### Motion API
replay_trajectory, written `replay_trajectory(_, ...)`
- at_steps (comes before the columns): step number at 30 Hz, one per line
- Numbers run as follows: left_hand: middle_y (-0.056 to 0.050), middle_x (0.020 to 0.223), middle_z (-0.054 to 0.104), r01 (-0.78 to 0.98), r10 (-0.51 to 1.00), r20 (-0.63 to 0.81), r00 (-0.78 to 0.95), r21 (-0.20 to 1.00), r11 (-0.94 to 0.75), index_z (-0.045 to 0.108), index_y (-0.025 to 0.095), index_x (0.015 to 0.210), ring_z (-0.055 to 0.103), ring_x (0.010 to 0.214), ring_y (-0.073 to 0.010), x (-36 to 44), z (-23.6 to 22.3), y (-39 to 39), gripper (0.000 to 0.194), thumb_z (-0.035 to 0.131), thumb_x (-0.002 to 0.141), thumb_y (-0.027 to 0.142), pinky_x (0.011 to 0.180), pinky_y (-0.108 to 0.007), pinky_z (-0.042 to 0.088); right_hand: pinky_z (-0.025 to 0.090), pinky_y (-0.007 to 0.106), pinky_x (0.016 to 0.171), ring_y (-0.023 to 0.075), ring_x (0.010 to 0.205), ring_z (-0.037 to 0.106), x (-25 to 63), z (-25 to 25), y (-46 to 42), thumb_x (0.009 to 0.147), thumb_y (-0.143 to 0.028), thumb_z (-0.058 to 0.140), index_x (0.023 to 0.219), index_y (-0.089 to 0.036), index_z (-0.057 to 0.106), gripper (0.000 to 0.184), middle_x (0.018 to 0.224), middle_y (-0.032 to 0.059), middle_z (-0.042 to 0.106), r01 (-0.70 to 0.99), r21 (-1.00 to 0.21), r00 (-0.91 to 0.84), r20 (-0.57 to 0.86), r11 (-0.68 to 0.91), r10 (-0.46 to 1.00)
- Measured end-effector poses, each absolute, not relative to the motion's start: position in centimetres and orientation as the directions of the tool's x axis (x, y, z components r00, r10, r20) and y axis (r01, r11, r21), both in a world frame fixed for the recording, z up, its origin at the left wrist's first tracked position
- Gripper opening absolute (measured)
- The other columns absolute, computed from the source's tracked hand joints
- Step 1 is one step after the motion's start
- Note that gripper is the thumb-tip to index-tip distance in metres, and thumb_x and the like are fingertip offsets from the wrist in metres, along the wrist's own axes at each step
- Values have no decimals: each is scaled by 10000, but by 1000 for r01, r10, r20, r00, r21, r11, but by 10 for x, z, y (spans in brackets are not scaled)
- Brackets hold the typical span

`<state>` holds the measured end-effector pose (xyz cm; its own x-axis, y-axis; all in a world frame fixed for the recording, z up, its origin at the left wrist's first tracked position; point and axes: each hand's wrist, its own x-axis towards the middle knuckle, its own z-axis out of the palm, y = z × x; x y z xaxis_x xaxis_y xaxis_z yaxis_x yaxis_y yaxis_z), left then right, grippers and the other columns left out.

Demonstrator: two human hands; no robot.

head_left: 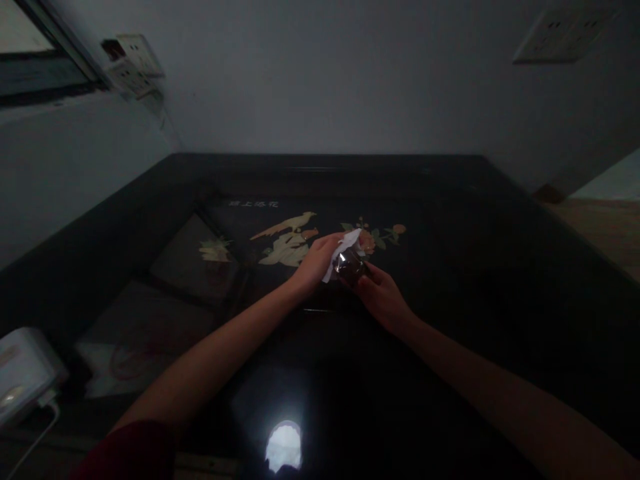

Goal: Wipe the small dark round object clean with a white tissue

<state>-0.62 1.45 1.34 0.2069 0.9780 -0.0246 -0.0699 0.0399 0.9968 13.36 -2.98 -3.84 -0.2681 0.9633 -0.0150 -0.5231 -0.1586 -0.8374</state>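
Note:
Over the dark glossy table, my right hand [380,293] grips a dark, shiny, rounded object [349,264] with its fingers closed around the near side. The light is too dim to tell what kind of thing it is. My left hand [319,259] holds a white tissue [354,238] against the far and left side of that object. Part of the left fingers is hidden behind the tissue. Both hands are close together near the table's middle, above an inlaid picture of a bird [287,227] and flowers [367,241].
The black table top [400,393] reaches back to a pale wall. At the left edge stands a white device [27,370] with a white cable [43,430]. Wall sockets [134,63] are at the upper left, and another socket plate [563,35] is at the upper right.

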Motion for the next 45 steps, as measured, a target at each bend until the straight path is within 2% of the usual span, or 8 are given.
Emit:
replay_trajectory(4,-54,786,663,91,974,90,209,990,-111,684,128,878,578,741,-172,-8,14,14,316,420,848,299,687,-271,436,484,400,913,244,969,648,133,-37,-30,580,-414,854,1025,-219,691,512,972,54,727,-517,-841,-279,-12,-161,960)
replay_trajectory(9,-96,921,693,286,932,290,218,894,-345,679,117,952,619,871,-209,-8,17,7,387,377,899,353,787,-313,461,478,389,902,232,925,655,132,-36,-30,597,-370,847,1038,-216,675,498,973,48,725,-511,-842,-275,-33,-176,961)
replay_trajectory(15,-107,1098,682,441,703,565,432,548,-711,650,149,1054,605,1058,-214,-10,23,-3,344,364,914,279,948,-364,449,488,332,799,194,819,648,132,-35,-31,607,-338,835,921,-207,680,374,867,18,714,-485,-858,-237,-60,-172,970)
replay_trajectory(21,-104,1103,684,452,533,584,613,293,-842,648,166,1067,597,1093,-220,-14,28,-2,324,379,900,234,982,-395,443,451,269,606,133,620,547,133,-29,-32,554,-376,856,728,-174,640,343,656,-20,626,-401,-904,-192,-75,-148,979)
replay_trajectory(27,-116,1031,689,356,672,586,454,572,-739,664,153,1001,609,1012,-215,-12,25,-2,402,307,947,330,919,-369,451,495,328,751,185,748,633,133,-34,-31,600,-392,838,880,-198,687,372,772,8,690,-437,-888,-228,-46,-144,973)
replay_trajectory(33,-67,789,664,88,949,278,146,952,-293,654,134,835,587,716,-175,-7,13,1,407,389,897,435,679,-297,459,504,378,834,217,852,663,135,-40,-29,591,-459,836,999,-204,682,505,909,45,716,-458,-879,-254,-14,-133,967)
replay_trajectory(40,-77,828,688,-348,987,-21,161,935,77,638,148,856,639,823,-203,2,-5,11,316,472,801,412,749,-315,498,522,376,808,228,847,670,135,-35,-30,599,-486,827,1010,-211,678,517,885,49,725,-456,-883,-243,2,-113,970)
replay_trajectory(45,-83,865,688,-379,989,-98,112,916,134,627,130,901,641,843,-203,5,-5,8,354,472,798,430,778,-320,497,528,377,782,230,839,667,136,-38,-28,602,-531,807,968,-211,685,501,855,48,721,-437,-896,-235,24,-83,972)
